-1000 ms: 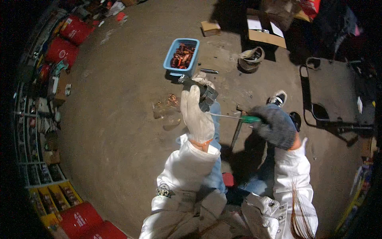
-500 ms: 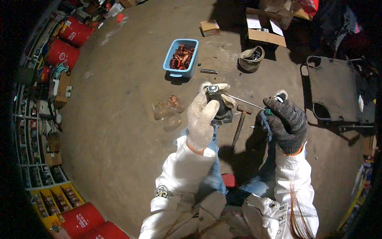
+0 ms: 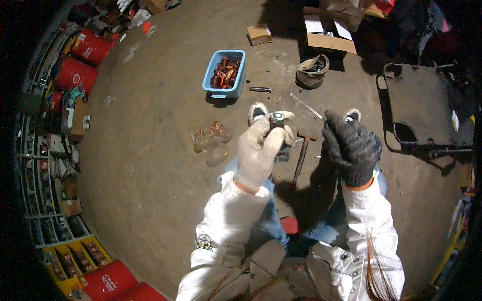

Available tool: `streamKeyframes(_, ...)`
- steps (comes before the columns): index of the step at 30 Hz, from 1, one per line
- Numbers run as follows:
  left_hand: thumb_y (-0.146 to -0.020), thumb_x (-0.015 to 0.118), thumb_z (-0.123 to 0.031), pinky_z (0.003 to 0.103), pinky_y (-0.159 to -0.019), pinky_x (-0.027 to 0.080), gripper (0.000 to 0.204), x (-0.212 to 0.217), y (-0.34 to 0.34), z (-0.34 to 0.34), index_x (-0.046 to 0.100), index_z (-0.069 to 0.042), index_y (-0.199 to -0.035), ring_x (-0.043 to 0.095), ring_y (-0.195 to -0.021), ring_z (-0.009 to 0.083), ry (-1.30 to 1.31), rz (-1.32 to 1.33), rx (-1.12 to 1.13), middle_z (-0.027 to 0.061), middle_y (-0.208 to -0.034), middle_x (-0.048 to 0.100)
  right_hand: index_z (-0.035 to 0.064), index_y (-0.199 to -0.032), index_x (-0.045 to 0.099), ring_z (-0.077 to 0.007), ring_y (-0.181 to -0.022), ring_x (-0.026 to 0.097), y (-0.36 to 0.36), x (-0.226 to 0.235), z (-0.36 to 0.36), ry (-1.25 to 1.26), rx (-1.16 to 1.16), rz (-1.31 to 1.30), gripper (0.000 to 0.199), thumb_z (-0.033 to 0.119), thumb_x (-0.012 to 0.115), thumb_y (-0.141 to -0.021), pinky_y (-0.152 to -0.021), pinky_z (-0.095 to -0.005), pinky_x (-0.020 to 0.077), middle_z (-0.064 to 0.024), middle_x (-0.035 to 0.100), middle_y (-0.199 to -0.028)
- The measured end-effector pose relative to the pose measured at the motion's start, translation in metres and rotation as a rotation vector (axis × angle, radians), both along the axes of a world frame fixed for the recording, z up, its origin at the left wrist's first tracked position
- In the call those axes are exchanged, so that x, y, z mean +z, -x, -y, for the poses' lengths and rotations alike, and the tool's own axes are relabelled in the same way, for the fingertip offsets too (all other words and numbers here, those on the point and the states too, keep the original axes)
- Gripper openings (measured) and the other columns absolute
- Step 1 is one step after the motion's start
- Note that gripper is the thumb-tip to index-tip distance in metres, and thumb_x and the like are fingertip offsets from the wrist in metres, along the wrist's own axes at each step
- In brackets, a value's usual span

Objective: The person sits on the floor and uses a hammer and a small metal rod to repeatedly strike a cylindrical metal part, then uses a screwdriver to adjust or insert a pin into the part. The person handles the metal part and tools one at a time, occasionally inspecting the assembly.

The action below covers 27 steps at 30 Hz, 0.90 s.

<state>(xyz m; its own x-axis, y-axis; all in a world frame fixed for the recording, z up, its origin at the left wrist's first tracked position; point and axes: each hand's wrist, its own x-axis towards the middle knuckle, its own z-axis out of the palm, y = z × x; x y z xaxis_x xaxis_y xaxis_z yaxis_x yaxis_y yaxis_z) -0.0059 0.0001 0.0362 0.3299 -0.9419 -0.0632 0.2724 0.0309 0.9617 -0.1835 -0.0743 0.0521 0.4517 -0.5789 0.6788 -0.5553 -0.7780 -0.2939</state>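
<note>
Both hands sit mid-frame: the left hand [image 3: 259,150] pinches a small metal part [image 3: 276,120], the dark-gloved right hand [image 3: 350,148] beside it curls around a thin rod [image 3: 306,106] slanting upper left.

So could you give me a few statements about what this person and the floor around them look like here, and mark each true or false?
1. The left hand wears a light glove and holds a small dark metal part. True.
2. The right hand is bare. False: it wears a dark glove.
3. The blue tub on the floor holds reddish-brown pieces. True.
4. A hammer lies on the floor between the hands. True.
5. The red drums stand at the person's right. False: they stand at the left edge.
6. The blue tub sits on the folding cot. False: it stands on the bare floor, far from the cot.
</note>
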Motion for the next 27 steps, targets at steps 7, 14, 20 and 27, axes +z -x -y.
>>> streamKeyframes(7, -0.090, 0.049, -0.022, 0.021, -0.053, 0.043, 0.044, -0.006, 0.001, -0.001, 0.049, 0.005, -0.125, 0.055, -0.061, 0.0109, 0.000, -0.226, -0.068, 0.0057, -0.073, 0.061, 0.0034, -0.101, 0.070, -0.0152, -0.063, 0.062, 0.015, -0.002, 0.002, -0.557, 0.194, 0.296, 0.022, 0.011, 0.068, -0.080, -0.057, -0.0257, 0.0446, -0.0090, 0.068, -0.079)
streamKeyframes(14, -0.090, 0.042, -0.016, 0.024, -0.066, 0.046, 0.042, -0.005, -0.009, -0.001, 0.050, 0.008, -0.124, 0.056, -0.070, 0.0134, 0.050, -0.254, -0.194, 0.0075, -0.077, 0.060, -0.0009, -0.099, 0.070, -0.0152, -0.077, 0.061, 0.022, 0.002, 0.012, -0.774, 0.194, 0.145, 0.024, 0.014, 0.063, -0.082, -0.071, -0.0267, 0.0460, -0.0089, 0.065, -0.081)
streamKeyframes(20, -0.091, 0.042, -0.016, 0.023, -0.065, 0.046, 0.041, -0.004, -0.010, 0.000, 0.051, 0.008, -0.122, 0.056, -0.069, 0.0122, 0.007, -0.289, -0.226, 0.0067, -0.076, 0.060, 0.0022, -0.100, 0.071, -0.0169, -0.076, 0.064, 0.020, 0.000, 0.014, -0.853, 0.215, 0.228, 0.026, 0.019, 0.065, -0.081, -0.071, -0.0270, 0.0487, -0.0113, 0.068, -0.084)
streamKeyframes(27, -0.089, 0.053, -0.010, 0.021, -0.057, 0.042, 0.037, -0.004, 0.000, 0.000, 0.053, 0.004, -0.123, 0.053, -0.064, 0.0073, -0.106, -0.017, -0.329, 0.0000, -0.076, 0.058, 0.0034, -0.106, 0.068, -0.0168, -0.084, 0.065, 0.018, -0.004, 0.013, -1.138, 0.338, 0.090, 0.027, 0.018, 0.069, -0.083, -0.075, -0.0278, 0.0508, -0.0114, 0.069, -0.096)
